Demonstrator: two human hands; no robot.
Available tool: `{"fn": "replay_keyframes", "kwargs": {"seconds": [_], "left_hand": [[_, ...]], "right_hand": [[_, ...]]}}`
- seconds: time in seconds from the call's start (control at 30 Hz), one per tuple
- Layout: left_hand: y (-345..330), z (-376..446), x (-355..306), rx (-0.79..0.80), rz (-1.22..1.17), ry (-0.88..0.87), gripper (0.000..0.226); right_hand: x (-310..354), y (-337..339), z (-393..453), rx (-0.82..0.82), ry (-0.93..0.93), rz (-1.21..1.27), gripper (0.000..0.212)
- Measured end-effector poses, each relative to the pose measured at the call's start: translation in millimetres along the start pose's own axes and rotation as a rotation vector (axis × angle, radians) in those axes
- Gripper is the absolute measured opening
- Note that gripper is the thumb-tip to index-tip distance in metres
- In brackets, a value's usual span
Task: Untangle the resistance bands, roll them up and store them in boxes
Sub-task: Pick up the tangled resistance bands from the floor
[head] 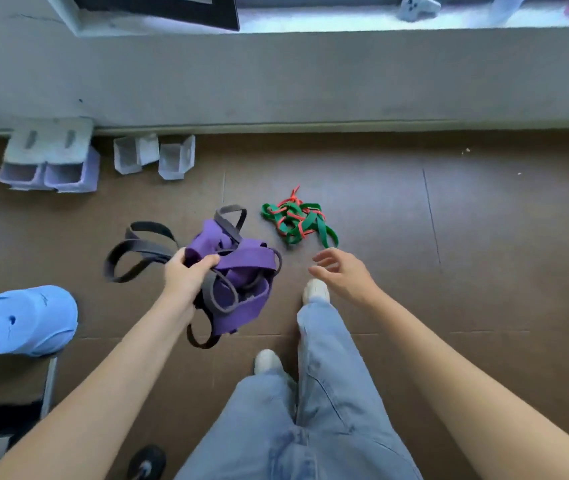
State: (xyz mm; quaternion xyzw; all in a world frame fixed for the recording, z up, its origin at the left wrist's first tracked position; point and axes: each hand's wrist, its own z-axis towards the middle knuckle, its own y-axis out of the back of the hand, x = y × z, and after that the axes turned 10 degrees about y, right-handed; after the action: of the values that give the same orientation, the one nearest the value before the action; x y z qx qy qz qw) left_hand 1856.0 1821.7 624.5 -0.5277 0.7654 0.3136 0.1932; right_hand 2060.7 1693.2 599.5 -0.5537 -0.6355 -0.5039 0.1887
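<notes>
The left hand (187,277) has its grip closed around a tangle of purple and black resistance bands (238,268). The right hand (342,271) hangs with its grip open and empty, just short of the green and red band tangle (298,220) lying on the floor (449,237) beyond it.

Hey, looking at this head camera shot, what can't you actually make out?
- How many bands make up the tangled purple and black resistance bands: overlapping loops and the left hand hide parts.
- Insides of the clear plastic boxes: small, blurred.
- The black round object: cut by the bottom edge.
</notes>
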Motion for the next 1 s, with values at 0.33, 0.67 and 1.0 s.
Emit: {"fn": "replay_keyframes", "kwargs": {"seconds": [0.33, 0.67, 1.0], "left_hand": [[-118, 200, -47, -0.178, 0.032, 0.081, 0.018], [-222, 443, 31, -0.127, -0.045, 0.209, 0.014], [-217, 497, 121, -0.279, -0.184, 0.409, 0.012]], "right_hand": [[-97, 23, 260, 0.261, -0.189, -0.219, 0.023], [-311, -60, 499, 0.245, -0.376, -0.278, 0.068], [-356, -156, 533, -0.292, -0.767, 0.286, 0.008]]}}
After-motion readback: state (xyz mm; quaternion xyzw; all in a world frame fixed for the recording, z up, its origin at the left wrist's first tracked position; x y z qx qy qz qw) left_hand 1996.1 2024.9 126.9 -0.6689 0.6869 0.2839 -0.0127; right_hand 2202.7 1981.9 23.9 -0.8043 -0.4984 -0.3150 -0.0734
